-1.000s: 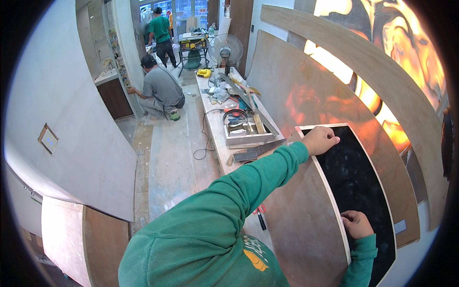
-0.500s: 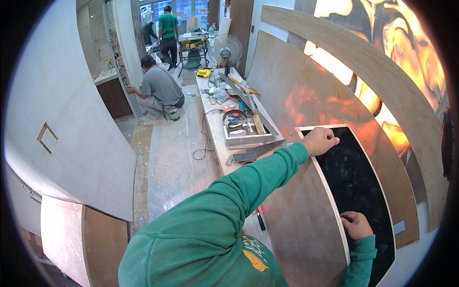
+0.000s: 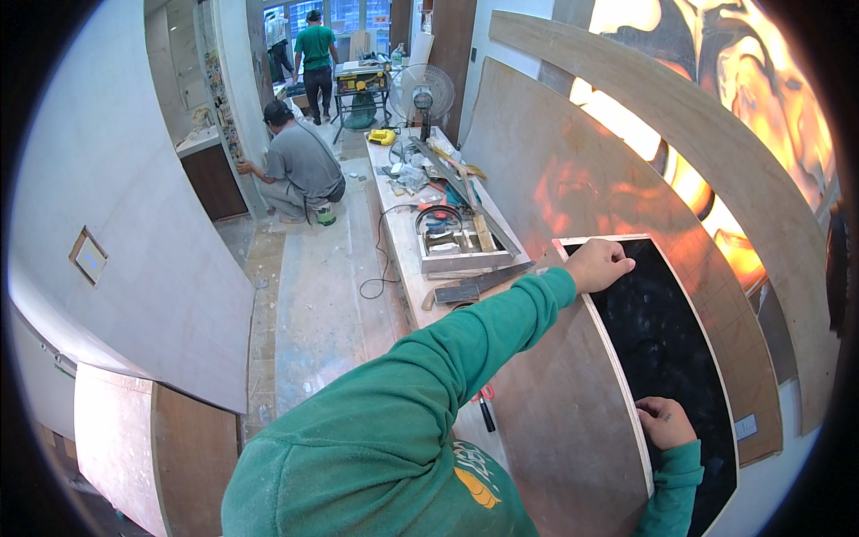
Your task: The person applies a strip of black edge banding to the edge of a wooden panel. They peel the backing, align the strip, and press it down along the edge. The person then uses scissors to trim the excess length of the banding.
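We press our left hand (image 3: 598,265), curled, on the top corner of a tall black panel (image 3: 662,358), our right hand (image 3: 664,422) gripping its near edge lower down.

- The room is evenly bright, with daylight entering through the far windows (image 3: 344,13).
- A backlit orange wall panel (image 3: 716,107) glows strongly and blows out to near white in places.
- Its warm glow reflects off the plywood sheet (image 3: 546,170).
- The black panel (image 3: 662,349) shows faint speckled sheen.
- Fisheye distortion bends straight edges; the corners are black.
- Focus is sharp, without motion blur.
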A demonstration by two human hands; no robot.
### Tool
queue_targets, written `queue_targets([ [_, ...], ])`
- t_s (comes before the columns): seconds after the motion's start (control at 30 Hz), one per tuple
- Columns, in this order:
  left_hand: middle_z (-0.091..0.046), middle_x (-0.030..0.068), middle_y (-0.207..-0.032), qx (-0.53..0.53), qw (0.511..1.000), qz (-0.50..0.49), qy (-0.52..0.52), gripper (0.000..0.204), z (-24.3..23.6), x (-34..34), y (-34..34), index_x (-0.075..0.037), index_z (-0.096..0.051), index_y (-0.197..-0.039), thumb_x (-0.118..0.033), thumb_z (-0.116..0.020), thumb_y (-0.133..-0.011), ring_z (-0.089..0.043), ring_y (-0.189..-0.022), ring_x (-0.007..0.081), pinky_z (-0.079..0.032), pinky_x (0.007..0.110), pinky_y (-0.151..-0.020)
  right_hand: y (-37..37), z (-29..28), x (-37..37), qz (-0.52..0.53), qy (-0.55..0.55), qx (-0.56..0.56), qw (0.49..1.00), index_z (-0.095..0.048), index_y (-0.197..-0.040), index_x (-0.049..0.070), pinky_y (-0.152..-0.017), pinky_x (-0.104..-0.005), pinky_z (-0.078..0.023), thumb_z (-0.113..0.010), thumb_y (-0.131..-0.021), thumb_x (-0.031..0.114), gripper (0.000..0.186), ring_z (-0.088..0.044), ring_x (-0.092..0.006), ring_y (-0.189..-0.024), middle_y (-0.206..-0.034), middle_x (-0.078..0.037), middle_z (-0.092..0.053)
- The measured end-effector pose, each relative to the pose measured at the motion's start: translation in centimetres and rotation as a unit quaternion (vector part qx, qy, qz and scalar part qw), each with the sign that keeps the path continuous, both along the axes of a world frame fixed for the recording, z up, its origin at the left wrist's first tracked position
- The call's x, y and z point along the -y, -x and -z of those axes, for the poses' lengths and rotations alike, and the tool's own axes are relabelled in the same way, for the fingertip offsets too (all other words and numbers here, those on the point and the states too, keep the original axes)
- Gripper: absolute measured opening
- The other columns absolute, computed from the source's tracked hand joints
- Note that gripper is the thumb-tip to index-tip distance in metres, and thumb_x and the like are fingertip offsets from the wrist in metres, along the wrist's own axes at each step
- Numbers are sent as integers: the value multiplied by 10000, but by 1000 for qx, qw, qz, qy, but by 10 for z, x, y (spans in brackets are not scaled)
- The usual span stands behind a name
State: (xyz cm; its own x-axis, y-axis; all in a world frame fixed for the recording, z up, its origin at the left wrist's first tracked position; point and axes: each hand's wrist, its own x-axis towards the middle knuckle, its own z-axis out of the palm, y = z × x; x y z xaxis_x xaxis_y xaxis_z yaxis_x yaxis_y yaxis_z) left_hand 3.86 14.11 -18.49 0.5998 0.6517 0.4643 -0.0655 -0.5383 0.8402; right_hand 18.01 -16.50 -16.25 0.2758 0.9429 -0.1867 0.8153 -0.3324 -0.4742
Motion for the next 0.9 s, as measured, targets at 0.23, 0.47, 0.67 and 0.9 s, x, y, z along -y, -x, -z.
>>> queue_targets([
  [0.23, -673, 157, -728, -2, 1000, -4, -5, 345, 0, -1, 1, 32, -696, -837, -307, -686, -898, -611, -665, 201, -488, 356, -652, 2, -1, 0, 3, 6, 11, 1000, -715, -1055, -40, -816, -371, -542, -693, -887, 173, 272, -710, -308, -852, -932, -212, -724],
  [0.47, -679, 160, -735, -6, 1000, -7, -3, 347, 0, 0, 1, 30, -698, -841, -312, -685, -897, -617, -671, 200, -491, 358, -655, 2, -2, -1, 4, 8, 10, 1000, -716, -1053, -38, -831, -376, -540, -694, -885, 177, 274, -710, -324, -871, -943, -213, -724],
  [0.67, -679, 157, -732, -10, 1000, -8, -12, 346, 2, -2, -1, 27, -703, -847, -315, -688, -898, -614, -663, 199, -490, 355, -647, -5, 5, 1, -3, -3, 3, 1000, -713, -1050, -43, -826, -373, -538, -689, -883, 168, 270, -708, -314, -867, -938, -214, -721],
  [0.9, -676, 153, -726, -6, 1000, -5, -18, 339, 2, -2, -1, 25, -706, -856, -309, -683, -908, -608, -659, 192, -485, 353, -640, 4, -4, -1, -1, 7, 4, 1000, -710, -1047, -49, -821, -370, -536, -680, -883, 156, 264, -705, -311, -862, -935, -214, -721],
])
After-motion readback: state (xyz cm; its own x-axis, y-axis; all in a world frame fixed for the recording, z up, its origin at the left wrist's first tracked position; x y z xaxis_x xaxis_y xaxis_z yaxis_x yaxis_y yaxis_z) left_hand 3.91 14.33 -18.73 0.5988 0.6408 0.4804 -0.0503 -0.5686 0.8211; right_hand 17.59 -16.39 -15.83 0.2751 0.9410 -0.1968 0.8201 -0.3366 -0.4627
